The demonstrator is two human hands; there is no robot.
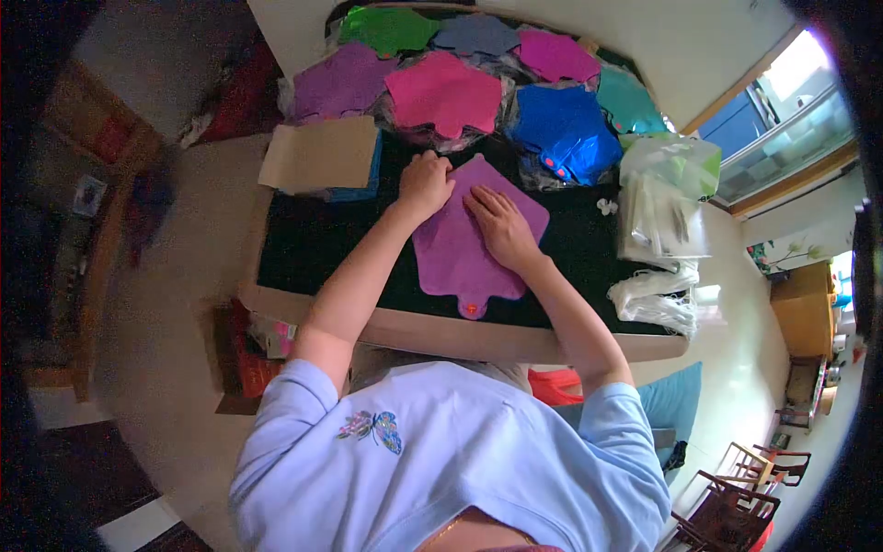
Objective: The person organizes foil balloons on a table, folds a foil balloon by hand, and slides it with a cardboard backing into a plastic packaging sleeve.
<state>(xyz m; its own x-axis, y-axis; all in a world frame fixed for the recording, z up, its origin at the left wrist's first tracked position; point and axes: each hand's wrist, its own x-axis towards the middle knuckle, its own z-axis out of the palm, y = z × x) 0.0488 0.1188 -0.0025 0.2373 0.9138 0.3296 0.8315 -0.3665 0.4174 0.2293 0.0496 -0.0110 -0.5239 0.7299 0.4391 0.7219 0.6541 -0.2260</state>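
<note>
A flat purple fabric piece (451, 248) lies on the dark green table cover in front of me, with a small tab carrying a red-orange dot at its near end. My right hand (501, 228) rests flat on its upper middle, fingers stretched out. At its upper left edge is my left hand (427, 187), fingers curled in against the fabric; the fingertips are partly hidden. Beyond the hands sits a stack of pink pieces (446, 97) in clear plastic, and a blue stack (563, 129) with red dots is to its right.
More stacks in purple (342, 81), green (386, 32), grey-blue (476, 35), magenta (556, 55) and teal (630, 99) line the back. Brown cardboard (322, 156) lies left. Clear plastic bags (658, 216) and a bundle of white string (655, 299) are at the right.
</note>
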